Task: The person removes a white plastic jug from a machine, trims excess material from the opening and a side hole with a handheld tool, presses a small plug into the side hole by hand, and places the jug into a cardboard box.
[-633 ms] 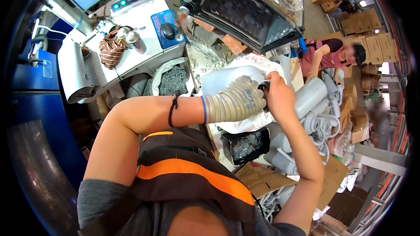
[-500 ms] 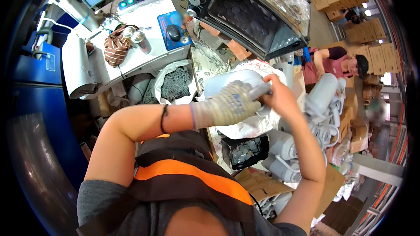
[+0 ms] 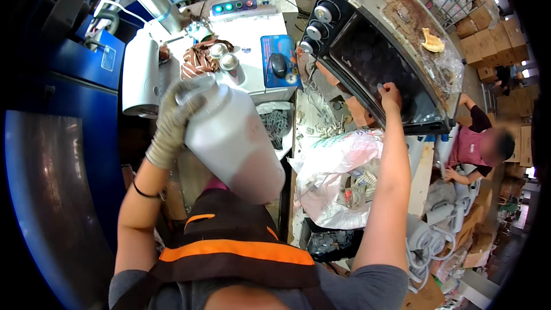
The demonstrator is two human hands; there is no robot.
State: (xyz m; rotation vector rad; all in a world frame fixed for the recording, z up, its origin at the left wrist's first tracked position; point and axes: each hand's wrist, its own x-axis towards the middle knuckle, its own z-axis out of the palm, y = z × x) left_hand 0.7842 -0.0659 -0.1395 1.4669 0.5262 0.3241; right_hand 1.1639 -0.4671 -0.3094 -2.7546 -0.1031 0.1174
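A large, pale grey, translucent plastic container (image 3: 232, 132) hangs tilted over my lap. My gloved left hand (image 3: 179, 112) is closed around its neck end, at the upper left. Out to the right, my bare right hand (image 3: 391, 97) is at the front of a toaster oven (image 3: 367, 51), with thumb and fingers pinched together. A small greyish bit shows at those fingertips, too small to name. Inside the oven, dark flat pieces (image 3: 361, 60) are dimly visible. The lower part of the container looks tinted reddish-brown.
Between the oven and me lies a white plastic bag (image 3: 321, 178) with small parts in it. On the desk are a mouse (image 3: 278, 64), two spray cans (image 3: 228, 62) and a striped cloth (image 3: 198, 60). Grey containers (image 3: 422, 235) stand at right; a co-worker (image 3: 473, 146) is beyond.
My left hand has carried the container leftward, away from the white bag. My right hand has left the container and reached up to the oven. The view has shifted.
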